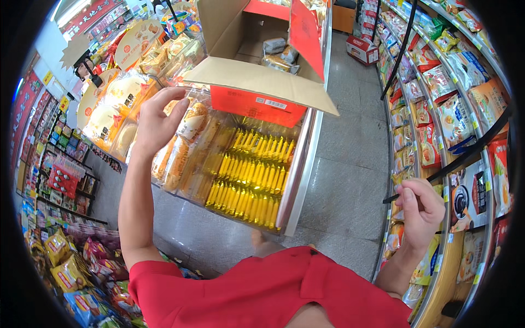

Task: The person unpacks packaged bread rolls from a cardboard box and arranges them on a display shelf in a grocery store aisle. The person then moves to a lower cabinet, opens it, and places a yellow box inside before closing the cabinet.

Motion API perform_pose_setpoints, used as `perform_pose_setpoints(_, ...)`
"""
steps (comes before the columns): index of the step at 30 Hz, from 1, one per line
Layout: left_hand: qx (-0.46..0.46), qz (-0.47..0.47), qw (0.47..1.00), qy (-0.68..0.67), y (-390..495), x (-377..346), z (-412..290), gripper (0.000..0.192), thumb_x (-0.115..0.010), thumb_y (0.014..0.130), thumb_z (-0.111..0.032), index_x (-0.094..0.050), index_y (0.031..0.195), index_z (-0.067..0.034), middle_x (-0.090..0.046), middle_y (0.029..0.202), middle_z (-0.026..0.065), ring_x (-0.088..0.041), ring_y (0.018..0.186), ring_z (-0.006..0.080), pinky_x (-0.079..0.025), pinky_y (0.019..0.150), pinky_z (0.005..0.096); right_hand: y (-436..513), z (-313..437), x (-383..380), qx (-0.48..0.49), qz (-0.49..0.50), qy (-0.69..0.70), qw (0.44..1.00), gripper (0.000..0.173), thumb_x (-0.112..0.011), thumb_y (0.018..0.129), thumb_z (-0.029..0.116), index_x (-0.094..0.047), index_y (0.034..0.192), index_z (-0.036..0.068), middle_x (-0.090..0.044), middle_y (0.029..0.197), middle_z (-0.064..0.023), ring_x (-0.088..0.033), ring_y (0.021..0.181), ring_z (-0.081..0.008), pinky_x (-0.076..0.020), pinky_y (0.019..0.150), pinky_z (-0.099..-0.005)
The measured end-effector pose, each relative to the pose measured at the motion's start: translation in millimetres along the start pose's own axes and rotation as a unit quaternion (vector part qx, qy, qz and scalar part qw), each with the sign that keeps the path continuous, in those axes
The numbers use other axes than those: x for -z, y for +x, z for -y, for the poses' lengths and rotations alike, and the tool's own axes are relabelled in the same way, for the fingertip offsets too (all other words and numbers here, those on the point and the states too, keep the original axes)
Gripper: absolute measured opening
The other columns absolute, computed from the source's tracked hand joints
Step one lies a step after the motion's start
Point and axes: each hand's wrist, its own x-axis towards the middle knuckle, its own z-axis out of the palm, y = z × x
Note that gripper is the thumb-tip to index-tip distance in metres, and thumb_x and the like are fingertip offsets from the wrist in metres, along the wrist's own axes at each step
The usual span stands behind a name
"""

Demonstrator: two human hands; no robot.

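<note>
My left hand (158, 119) is raised over a clear display bin of packaged bread rolls (176, 164), thumb and fingers curved apart with nothing visible between them. Just beyond its fingertips is the flap of an open cardboard box (262, 84), red outside and brown inside. A few wrapped pastries (281, 55) lie at the bottom of this box. In front of the box, upright rows of yellow foil-wrapped snacks (250, 172) fill a clear compartment. My right hand (420, 215) is out to the right by the shelves, fingers curled and thumb pressed to them, with no object showing.
Shelves of bagged foods (445, 102) run along the right, with black bars (467, 149) across them. A red-and-white carton (362, 50) sits on the tiled floor (348, 135). More packaged pastries (123, 94) are at the left; bagged snacks (69, 274) are piled lower left.
</note>
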Motion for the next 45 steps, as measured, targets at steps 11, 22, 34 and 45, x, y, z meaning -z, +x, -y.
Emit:
perform_pose_setpoints(11, -0.215, -0.008, 0.952, 0.218, 12.1, -27.0, -120.8, 0.057, -0.069, 0.076, -0.025, -0.052, 0.128, -0.007, -0.048, 0.131, 0.0178, -0.044, 0.124, 0.0338, -0.023, 0.108, 0.0485, 102.1, 22.4, -24.8, 0.303, 0.125, -0.016, 0.945, 0.017, -0.069, 0.072, -0.004, -0.062, 0.088, -0.002, -0.063, 0.079, -0.0156, -0.063, 0.063, -0.0286, -0.0504, 0.055, -0.0322)
perform_pose_setpoints(22, -0.113, 0.016, 0.974, 0.197, -31.4, -83.9, -107.2, 0.055, -0.060, 0.085, -0.045, -0.058, 0.122, -0.005, -0.049, 0.130, 0.0215, -0.042, 0.125, 0.0386, -0.024, 0.105, 0.0544, 271.0, 14.6, -150.6, 0.520, 0.251, -0.106, 0.810, 0.024, -0.061, 0.086, 0.023, -0.064, 0.090, 0.000, -0.063, 0.095, -0.0161, -0.061, 0.088, -0.0337, -0.0464, 0.084, -0.0421)
perform_pose_setpoints(34, 0.039, 0.038, 0.979, 0.198, -29.2, -86.1, -123.6, 0.040, -0.061, 0.084, -0.038, -0.065, 0.114, -0.010, -0.052, 0.131, 0.0157, -0.044, 0.128, 0.0324, -0.022, 0.106, 0.0564, 346.5, -27.3, -67.3, 0.461, 0.472, -0.243, 0.711, 0.030, -0.065, 0.079, 0.031, -0.062, 0.066, 0.004, -0.060, 0.067, -0.0151, -0.060, 0.069, -0.0343, -0.0480, 0.066, -0.0428)
perform_pose_setpoints(45, 0.130, 0.018, 0.965, 0.228, -15.7, -100.9, -164.8, 0.058, -0.066, 0.082, -0.043, -0.057, 0.115, 0.003, -0.047, 0.131, 0.0244, -0.040, 0.128, 0.0417, -0.029, 0.102, 0.0587, 371.4, 16.0, -101.2, 0.524, 0.613, -0.164, 0.568, 0.029, -0.058, 0.088, 0.030, -0.059, 0.079, 0.002, -0.059, 0.076, -0.0153, -0.060, 0.073, -0.0355, -0.0482, 0.066, -0.0427)
